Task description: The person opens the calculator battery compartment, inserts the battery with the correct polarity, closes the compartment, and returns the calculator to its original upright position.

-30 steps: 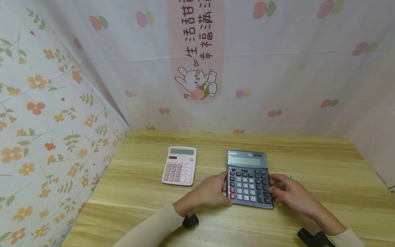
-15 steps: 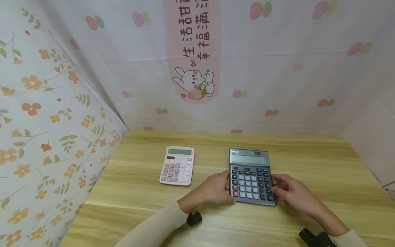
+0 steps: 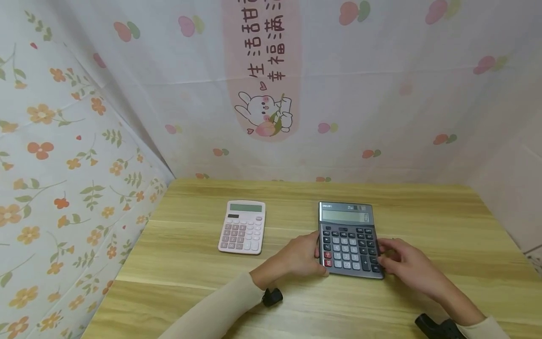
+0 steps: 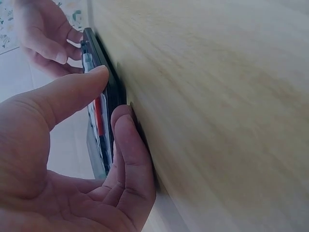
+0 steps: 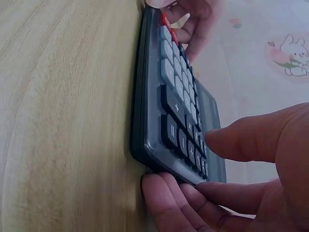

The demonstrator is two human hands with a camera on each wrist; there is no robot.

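A dark grey desktop calculator [image 3: 346,215] lies face up on the wooden table, its display at the far end and two red keys at its near left. My left hand [image 3: 302,256] grips its left side, thumb [image 4: 79,92] at the near corner and fingers curled along the edge. On the opposite side, my right hand [image 3: 408,266] holds the right edge; its fingertips [image 5: 161,193] press the side low by the table while the thumb [image 5: 241,137] reaches over the keys. The calculator's underside is hidden.
A smaller pale pink calculator [image 3: 243,227] lies to the left of my left hand. Behind the wooden table [image 3: 195,296] hangs a white curtain [image 3: 372,103] with a printed rabbit, and a floral cloth [image 3: 59,197] hangs at the left.
Both hands have shifted the dark grey calculator to the right and slightly away from me, keeping their places at its sides. The pink calculator stays put; the head view has turned slightly.
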